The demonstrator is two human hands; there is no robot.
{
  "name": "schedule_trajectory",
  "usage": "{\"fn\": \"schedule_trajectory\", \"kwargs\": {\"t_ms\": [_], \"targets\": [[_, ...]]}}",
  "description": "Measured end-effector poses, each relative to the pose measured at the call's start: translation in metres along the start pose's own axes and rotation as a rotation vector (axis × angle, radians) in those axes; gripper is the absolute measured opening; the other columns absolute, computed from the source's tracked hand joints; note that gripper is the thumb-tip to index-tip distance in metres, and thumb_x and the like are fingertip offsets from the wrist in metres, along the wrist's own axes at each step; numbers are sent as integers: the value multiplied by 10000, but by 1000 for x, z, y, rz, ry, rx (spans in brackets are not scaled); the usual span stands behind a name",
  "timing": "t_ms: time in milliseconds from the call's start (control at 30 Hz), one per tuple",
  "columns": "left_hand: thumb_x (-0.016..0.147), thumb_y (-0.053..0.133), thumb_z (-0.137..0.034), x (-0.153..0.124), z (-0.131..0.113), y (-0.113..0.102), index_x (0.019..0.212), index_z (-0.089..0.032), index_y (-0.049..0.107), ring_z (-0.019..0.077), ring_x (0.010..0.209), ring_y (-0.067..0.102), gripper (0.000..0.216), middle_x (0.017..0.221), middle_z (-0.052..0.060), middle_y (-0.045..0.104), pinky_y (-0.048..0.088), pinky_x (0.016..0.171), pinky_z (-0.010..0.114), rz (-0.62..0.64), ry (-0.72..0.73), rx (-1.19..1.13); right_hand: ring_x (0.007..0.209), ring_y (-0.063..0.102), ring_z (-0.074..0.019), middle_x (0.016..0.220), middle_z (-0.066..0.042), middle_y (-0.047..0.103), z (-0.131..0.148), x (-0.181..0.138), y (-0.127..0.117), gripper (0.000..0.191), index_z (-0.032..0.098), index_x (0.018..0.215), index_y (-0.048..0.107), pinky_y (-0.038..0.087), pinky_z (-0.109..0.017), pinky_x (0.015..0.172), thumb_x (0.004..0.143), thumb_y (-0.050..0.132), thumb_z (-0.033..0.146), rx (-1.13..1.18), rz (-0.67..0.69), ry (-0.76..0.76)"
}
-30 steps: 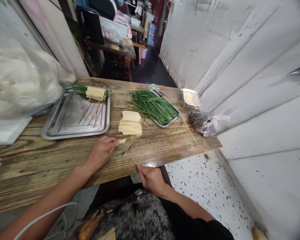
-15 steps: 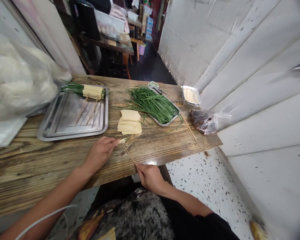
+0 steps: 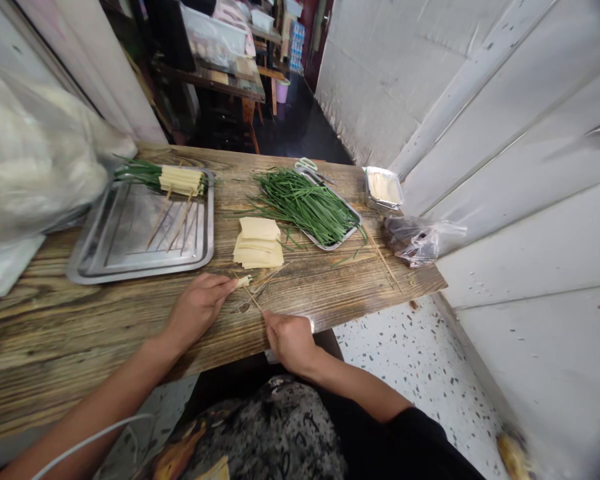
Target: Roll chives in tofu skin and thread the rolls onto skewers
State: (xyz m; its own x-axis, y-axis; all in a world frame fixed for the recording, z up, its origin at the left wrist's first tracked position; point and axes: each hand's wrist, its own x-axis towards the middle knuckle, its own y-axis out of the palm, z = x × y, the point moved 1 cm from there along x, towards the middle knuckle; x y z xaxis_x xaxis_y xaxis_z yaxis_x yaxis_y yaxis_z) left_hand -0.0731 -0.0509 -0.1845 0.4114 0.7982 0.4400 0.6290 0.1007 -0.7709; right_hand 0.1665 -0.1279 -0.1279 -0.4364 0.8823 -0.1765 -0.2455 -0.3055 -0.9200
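My left hand [image 3: 199, 307] rests on the wooden table [image 3: 130, 320], fingers closed on a small pale tofu-skin roll [image 3: 244, 281]. My right hand [image 3: 287, 339] sits at the table's near edge, pinching the end of a thin bamboo skewer [image 3: 253, 299] whose tip reaches the roll. Just beyond lies a stack of pale tofu-skin sheets [image 3: 258, 243]. Behind it a steel tray [image 3: 353, 221] holds green chives [image 3: 305, 203].
A large steel tray [image 3: 130, 267] on the left holds finished chive rolls on skewers [image 3: 177, 181]. A big plastic bag [image 3: 35, 167] sits far left. A small foil container [image 3: 384, 188], a plastic bag [image 3: 415, 240], scissors [image 3: 307, 164] and loose skewers [image 3: 385, 263] lie toward the right.
My right hand has moved forward and left along the table edge, pushing the skewer further toward the roll. My left hand has stayed in place on the roll.
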Motion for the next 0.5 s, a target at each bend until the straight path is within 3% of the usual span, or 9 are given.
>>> {"fn": "schedule_trajectory", "kwargs": {"t_ms": [200,500], "targets": [[1072,473,-337,0,-2,-2,1152,-283,812,222,909,702,353,1075,67,822,588,837,385,18,-5,-3,822,787,-201,933,-82,832,12,25,-6,189,172,1119,687,440,-263,587,1060,509,196,-73,37,9],[1075,492,-425,-1,2,3,1154,-272,806,233,888,710,358,1054,79,815,591,825,386,-49,11,43,831,796,-212,974,-92,839,12,36,-9,234,181,1153,693,470,-264,604,1088,473,232,-114,-1,21]]}}
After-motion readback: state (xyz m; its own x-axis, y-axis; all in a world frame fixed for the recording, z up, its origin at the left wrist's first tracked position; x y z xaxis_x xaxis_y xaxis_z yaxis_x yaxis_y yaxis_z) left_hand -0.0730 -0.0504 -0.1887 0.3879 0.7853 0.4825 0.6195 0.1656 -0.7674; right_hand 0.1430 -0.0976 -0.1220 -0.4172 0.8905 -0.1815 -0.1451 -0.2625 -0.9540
